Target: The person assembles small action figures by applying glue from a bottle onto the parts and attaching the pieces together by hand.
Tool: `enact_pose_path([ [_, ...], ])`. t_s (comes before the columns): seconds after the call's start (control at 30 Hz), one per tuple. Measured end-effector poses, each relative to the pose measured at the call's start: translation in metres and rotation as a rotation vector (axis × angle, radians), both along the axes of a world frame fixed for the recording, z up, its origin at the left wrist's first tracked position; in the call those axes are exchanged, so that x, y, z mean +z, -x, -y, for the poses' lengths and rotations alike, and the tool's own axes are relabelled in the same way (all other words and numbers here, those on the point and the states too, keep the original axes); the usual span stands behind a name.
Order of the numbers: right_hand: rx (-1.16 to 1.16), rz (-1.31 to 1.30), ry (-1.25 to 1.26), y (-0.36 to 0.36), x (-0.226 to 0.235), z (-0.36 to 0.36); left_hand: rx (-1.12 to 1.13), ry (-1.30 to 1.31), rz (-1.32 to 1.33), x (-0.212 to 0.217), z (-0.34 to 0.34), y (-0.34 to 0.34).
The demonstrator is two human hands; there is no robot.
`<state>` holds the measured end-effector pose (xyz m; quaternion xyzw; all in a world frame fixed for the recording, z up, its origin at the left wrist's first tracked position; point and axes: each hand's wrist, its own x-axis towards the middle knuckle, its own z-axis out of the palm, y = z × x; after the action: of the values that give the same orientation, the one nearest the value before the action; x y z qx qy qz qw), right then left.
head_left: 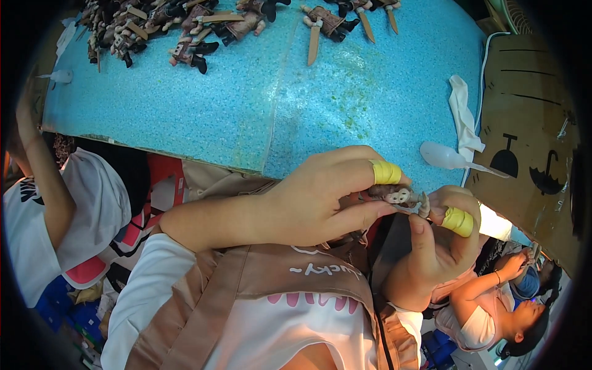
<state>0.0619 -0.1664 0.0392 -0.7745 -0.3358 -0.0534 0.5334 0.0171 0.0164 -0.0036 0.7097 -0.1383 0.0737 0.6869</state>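
In front of my chest, over the table's near edge, both my hands hold one small figurine [401,196] with a pale, mask-like front and brown parts. My left hand [333,197] pinches its brown body between thumb and fingers. At its other end, my right hand [453,225] closes thumb and forefinger around a small whitish piece [424,205]; whether that piece is joined to the body I cannot tell. Yellow tape wraps a finger on each hand. My fingers hide much of the figurine.
A blue speckled table [246,117] spreads ahead. Piled at its far left are several brown figurines [148,28]; others [330,24] lie at far centre. A squeeze bottle [443,155], white cloth [464,114] and cardboard box [524,98] are right. People sit on both sides.
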Motion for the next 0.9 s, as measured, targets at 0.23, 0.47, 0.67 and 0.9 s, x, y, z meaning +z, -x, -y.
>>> enact_pose_path([
  [0.23, -0.003, 0.214, 0.171, -0.003, -0.007, -0.001, -0.016, -0.099, 0.002, -0.002, -0.005, -0.004],
  [0.47, 0.028, 0.177, 0.173, -0.01, -0.008, 0.007, 0.022, -0.128, 0.07, -0.007, -0.002, -0.005],
  [0.67, 0.014, 0.154, 0.179, -0.007, -0.009, 0.012, 0.001, -0.166, 0.085, -0.007, -0.001, -0.007],
  [0.9, -0.046, 0.373, 0.324, 0.0, -0.005, 0.012, -0.031, -0.14, 0.058, -0.006, 0.0, -0.006],
])
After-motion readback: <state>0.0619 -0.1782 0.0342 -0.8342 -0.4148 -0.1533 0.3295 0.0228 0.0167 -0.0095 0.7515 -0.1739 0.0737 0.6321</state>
